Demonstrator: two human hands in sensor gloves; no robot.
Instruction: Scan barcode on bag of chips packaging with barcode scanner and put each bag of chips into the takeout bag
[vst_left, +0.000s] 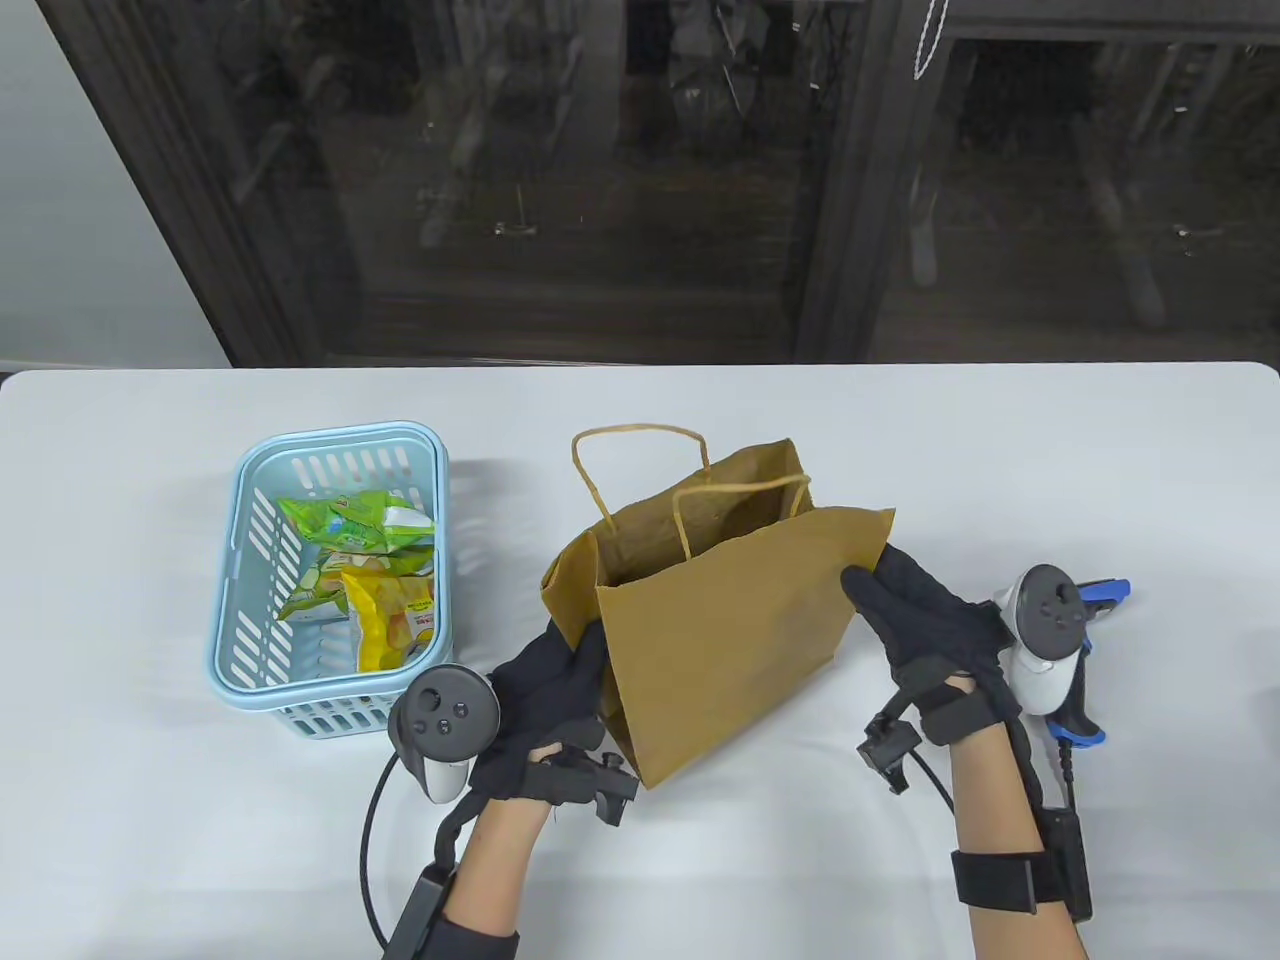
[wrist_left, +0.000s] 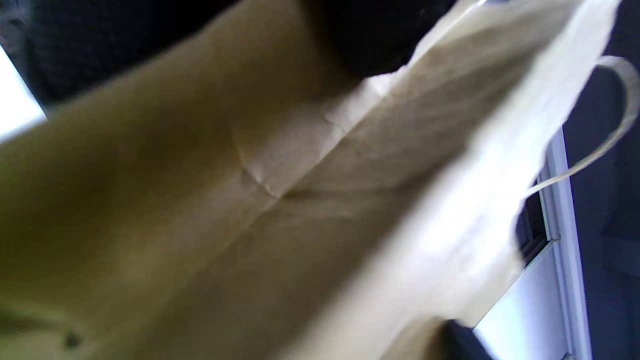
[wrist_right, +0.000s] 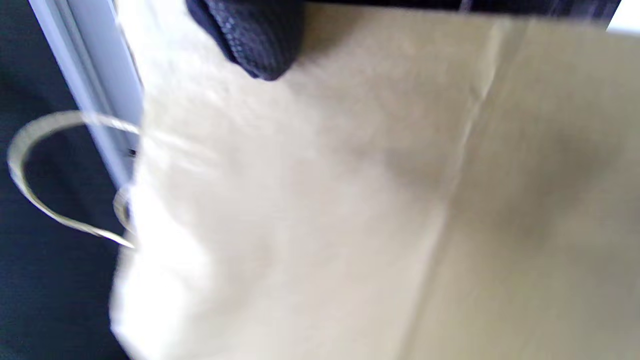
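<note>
The brown paper takeout bag stands open in the middle of the table. My left hand grips its left side. My right hand pinches its right side, thumb on the front face. In the left wrist view the bag fills the frame under a dark fingertip. The right wrist view shows the bag blurred, with a fingertip on it. Green chip bags and a yellow chip bag lie in the blue basket. The blue-and-black barcode scanner lies on the table behind my right hand.
The basket stands left of the takeout bag, close to my left hand. The bag's paper handles stick up at its far side. White table stretches beyond and to the right; a dark glass wall stands behind its far edge.
</note>
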